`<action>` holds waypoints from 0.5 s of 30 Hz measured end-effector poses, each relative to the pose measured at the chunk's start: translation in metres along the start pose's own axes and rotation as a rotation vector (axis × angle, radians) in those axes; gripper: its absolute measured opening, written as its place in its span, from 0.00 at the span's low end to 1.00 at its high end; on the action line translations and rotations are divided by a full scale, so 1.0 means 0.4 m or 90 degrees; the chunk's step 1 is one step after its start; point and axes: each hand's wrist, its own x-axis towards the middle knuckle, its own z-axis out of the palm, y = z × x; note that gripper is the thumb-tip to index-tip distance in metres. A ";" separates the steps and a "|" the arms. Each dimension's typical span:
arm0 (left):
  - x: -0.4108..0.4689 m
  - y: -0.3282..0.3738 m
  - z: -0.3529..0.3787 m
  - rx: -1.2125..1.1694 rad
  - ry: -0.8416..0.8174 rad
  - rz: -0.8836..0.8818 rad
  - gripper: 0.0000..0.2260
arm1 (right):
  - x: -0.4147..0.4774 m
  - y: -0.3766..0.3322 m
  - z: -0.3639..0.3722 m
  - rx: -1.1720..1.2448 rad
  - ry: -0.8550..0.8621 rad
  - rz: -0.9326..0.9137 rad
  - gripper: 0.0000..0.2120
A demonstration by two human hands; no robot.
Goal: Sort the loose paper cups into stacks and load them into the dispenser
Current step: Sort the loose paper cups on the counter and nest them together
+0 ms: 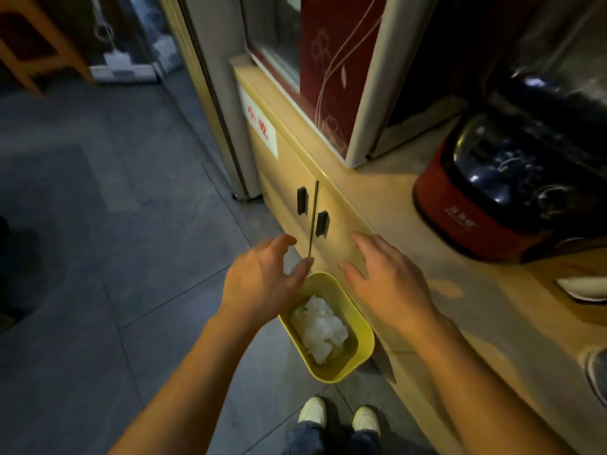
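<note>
I hold the left hand [262, 277] and right hand [387, 277] spread, empty, at frame centre above the yellow bin [363, 336]. Risk: no cups visible; reaching wrongly wastes motion.

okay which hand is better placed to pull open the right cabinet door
Probably the right hand: empty, fingers spread, it hovers just below the right door's black handle. The left hand sits across the door gap, over the yellow bin.
</note>
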 end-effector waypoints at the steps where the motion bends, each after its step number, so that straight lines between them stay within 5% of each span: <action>1: -0.011 0.029 -0.030 -0.009 0.014 0.016 0.21 | -0.012 -0.018 -0.042 0.000 0.019 -0.002 0.18; 15: -0.143 0.496 -0.165 -0.137 0.036 0.334 0.13 | -0.300 -0.009 -0.483 -0.066 0.292 0.109 0.19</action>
